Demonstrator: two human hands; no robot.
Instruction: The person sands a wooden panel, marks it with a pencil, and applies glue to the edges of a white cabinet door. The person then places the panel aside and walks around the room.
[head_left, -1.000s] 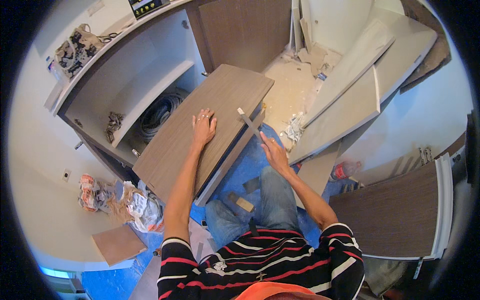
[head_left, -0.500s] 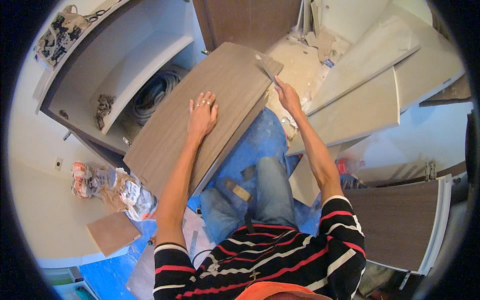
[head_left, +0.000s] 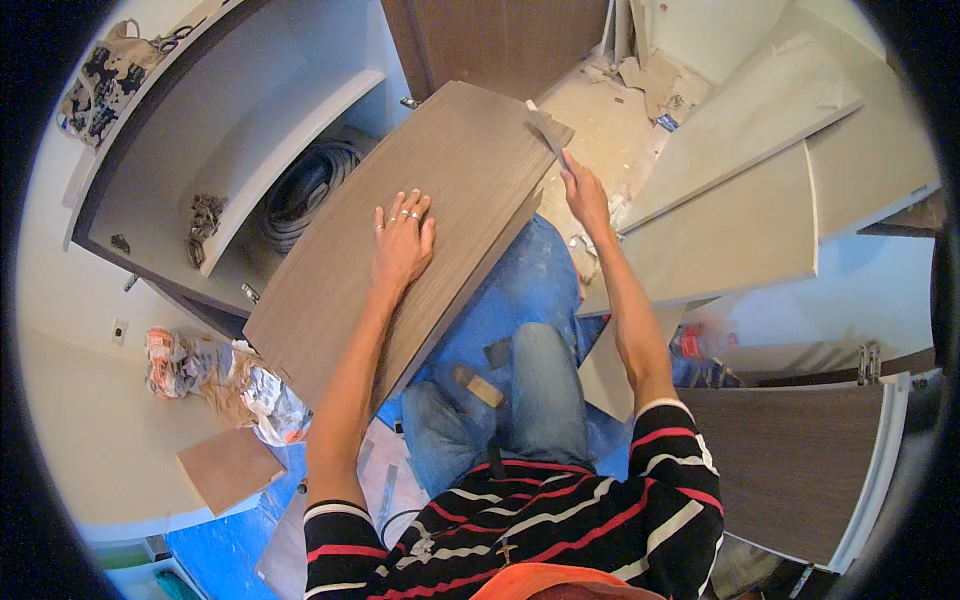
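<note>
A long brown wood-grain panel [head_left: 440,200] lies slantwise in front of me. My left hand [head_left: 404,240], with rings on its fingers, rests flat on its top face, fingers slightly apart. My right hand [head_left: 585,195] is wrapped round one end of a long, flat grey file [head_left: 546,132]. The file crosses the panel's far right corner, its pale tip pointing away from me. Whether the file touches the panel's edge I cannot tell.
An open cabinet [head_left: 250,120] with a coiled hose [head_left: 305,190] stands at left. Pale boards [head_left: 720,230] lean at right, above a dark panel [head_left: 780,460]. Plastic bags [head_left: 265,395] and a small brown board [head_left: 230,468] lie at lower left. A block-shaped brush [head_left: 480,387] lies near my knees.
The right hand and the file have shifted slightly to the right and nearer to me along the panel's end. My left hand stays flat on the panel. The view has shifted a little.
</note>
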